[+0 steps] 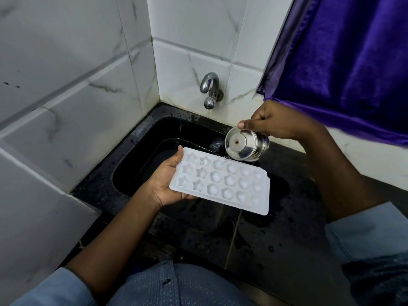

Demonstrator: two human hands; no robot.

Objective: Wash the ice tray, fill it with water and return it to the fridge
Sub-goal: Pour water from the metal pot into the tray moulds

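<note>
A white ice tray (pixel 223 181) with star, round and heart shaped moulds is held level over a black sink (pixel 141 155). My left hand (pixel 167 184) grips its left end, thumb on the top rim and fingers underneath. My right hand (pixel 276 122) holds a small steel cup (pixel 245 145) tipped sideways above the tray's far edge. A thin stream of water runs from the cup's lip onto the tray.
A chrome tap (pixel 209 89) sticks out of the tiled back wall above the sink. White marble-look tiles (pixel 66 107) close off the left side. A purple curtain (pixel 344 62) hangs at the right. The black counter (pixel 276 239) around the sink is wet.
</note>
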